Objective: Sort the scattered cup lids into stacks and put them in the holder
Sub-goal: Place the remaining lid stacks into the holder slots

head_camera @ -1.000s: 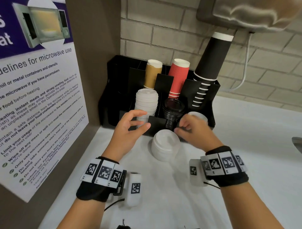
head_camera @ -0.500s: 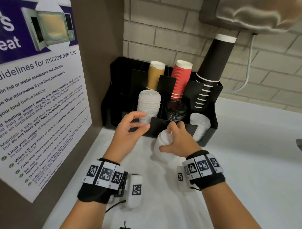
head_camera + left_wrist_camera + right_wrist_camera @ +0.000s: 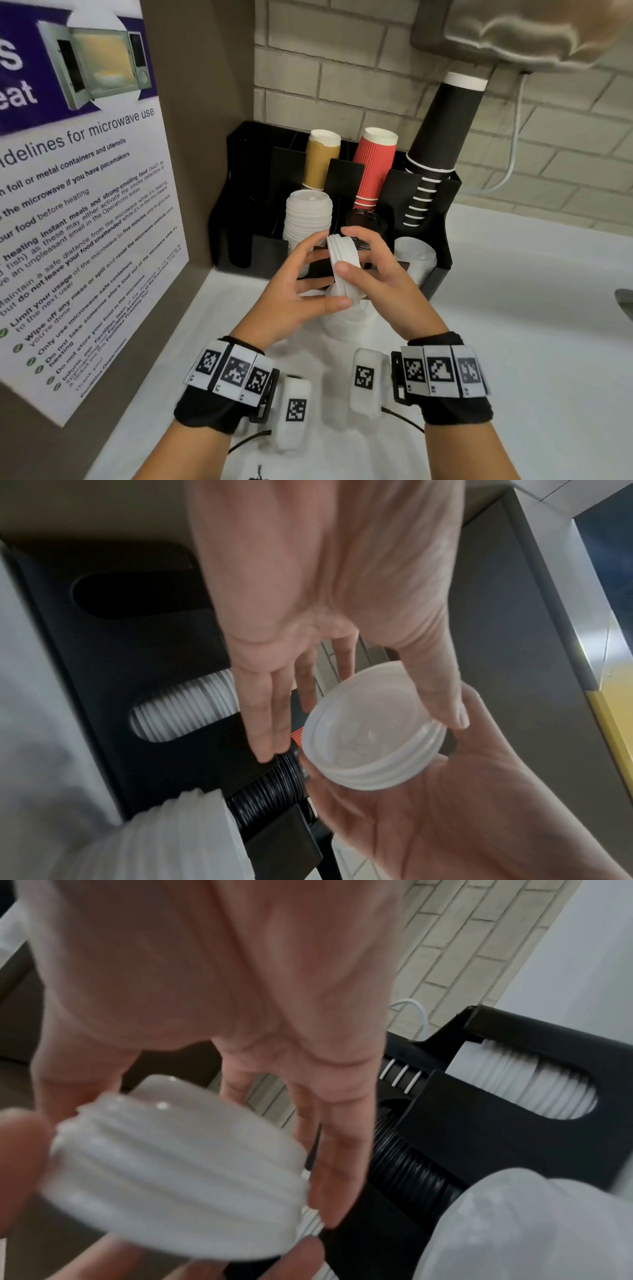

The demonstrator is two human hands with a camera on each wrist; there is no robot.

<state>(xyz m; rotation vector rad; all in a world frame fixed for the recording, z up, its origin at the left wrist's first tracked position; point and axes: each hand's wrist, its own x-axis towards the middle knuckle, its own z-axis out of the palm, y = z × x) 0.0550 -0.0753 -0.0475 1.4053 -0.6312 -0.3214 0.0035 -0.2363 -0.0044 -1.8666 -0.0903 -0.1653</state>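
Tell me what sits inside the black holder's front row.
In the holder front row: a tall white lid stack on the left, black lids in the middle, and white lids on the right. The hands hide the lower parts.

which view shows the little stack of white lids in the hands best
The left wrist view: the held lid stack faces the camera, showing its hollow underside, nested rims and the thumb on its edge. The head view shows it edge-on between the left hand and right hand; the right wrist view shows its ribbed side, blurred.
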